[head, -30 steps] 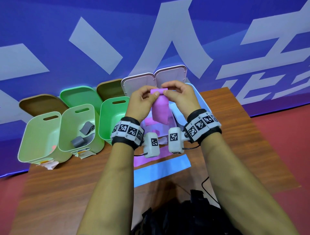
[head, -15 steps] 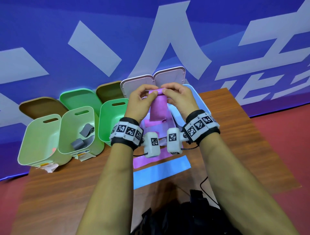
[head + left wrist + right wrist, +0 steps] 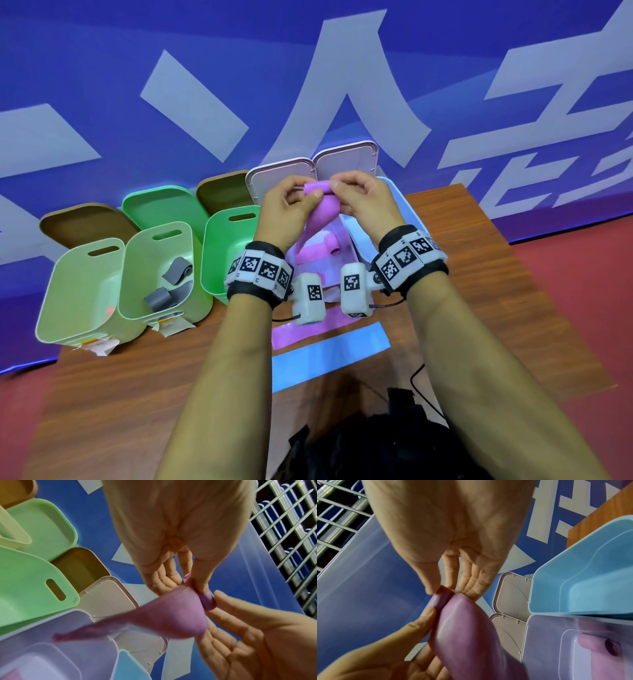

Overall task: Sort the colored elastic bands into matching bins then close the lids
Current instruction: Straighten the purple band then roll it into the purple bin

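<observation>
Both hands hold one purple elastic band up in the air above the lilac bin. My left hand pinches its rolled top end between thumb and fingers, and my right hand pinches the same roll from the other side. The loose tail of the purple band hangs down toward the lilac bin. A rolled purple band lies inside the lilac bin. On the table in front lie a flat purple band and a flat blue band.
A row of open bins lines the table's back edge: two pale green ones, one holding grey bands, a brighter green one, and a blue bin at the right. Their lids stand open against the blue wall. Black gear sits near me.
The top end of the purple band has been rolled up tighter between both hands, and its hanging tail has grown shorter and swung left.
</observation>
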### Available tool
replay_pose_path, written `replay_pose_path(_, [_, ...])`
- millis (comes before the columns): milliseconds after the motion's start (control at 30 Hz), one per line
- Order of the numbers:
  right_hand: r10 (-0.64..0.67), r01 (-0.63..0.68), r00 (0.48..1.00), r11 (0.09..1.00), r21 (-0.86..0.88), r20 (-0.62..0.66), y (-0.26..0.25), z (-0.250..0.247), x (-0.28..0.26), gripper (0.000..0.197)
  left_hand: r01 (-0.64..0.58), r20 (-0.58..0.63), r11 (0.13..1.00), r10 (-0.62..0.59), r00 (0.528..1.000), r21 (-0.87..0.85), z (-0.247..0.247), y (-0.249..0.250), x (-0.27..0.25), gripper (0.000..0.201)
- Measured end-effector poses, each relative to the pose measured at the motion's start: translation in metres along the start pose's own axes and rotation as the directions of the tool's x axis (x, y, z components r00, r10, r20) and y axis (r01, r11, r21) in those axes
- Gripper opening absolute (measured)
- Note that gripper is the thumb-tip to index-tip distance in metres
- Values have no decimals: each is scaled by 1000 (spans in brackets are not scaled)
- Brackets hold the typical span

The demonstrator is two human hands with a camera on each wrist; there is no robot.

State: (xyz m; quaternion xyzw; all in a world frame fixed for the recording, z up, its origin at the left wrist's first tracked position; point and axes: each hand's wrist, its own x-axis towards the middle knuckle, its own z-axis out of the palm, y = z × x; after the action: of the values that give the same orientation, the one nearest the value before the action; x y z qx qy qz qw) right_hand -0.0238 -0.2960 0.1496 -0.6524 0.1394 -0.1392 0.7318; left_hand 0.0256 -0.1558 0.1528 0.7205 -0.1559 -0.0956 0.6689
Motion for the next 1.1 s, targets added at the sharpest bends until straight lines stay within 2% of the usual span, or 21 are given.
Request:
replay_pose_path(233, [-64, 62, 998, 997, -55, -24, 1, -2, 1, 11, 19, 31, 1000, -19, 999, -5, 1, 1, -4, 20])
replay_pose_path(467, [-82, 81, 997, 994, -77, -11, 1, -3, 0, 20, -26, 4, 999, 26, 1000, 20, 1, -4, -2, 9])
replay_pose_path(633, [-37, 38, 999, 997, 70, -9, 5, -2, -3, 13, -41, 28, 999, 40, 999, 1, -2, -4, 0, 16])
replay_pose_path(733, [-56, 56, 998, 998, 35, -14, 6, -1, -2, 16, -4, 8, 1000, 4, 1000, -27, -3, -6, 1, 19])
replay_pose_path(833, [-73, 73, 997, 997, -6, 1, 6, -3, -3, 20, 60, -9, 998, -60, 998, -35, -2, -8, 1, 11])
replay_pose_path(967, [-69, 69, 998, 997, -23, 10, 6, -2, -4, 21, 21, 8, 1000, -21, 1000, -6, -1, -11, -1, 12])
replay_pose_path(1100, [-52, 52, 999, 999, 15, -12, 8, 2, -3, 10, -11, 18, 1000, 11, 1000, -2, -4, -10, 1, 7])
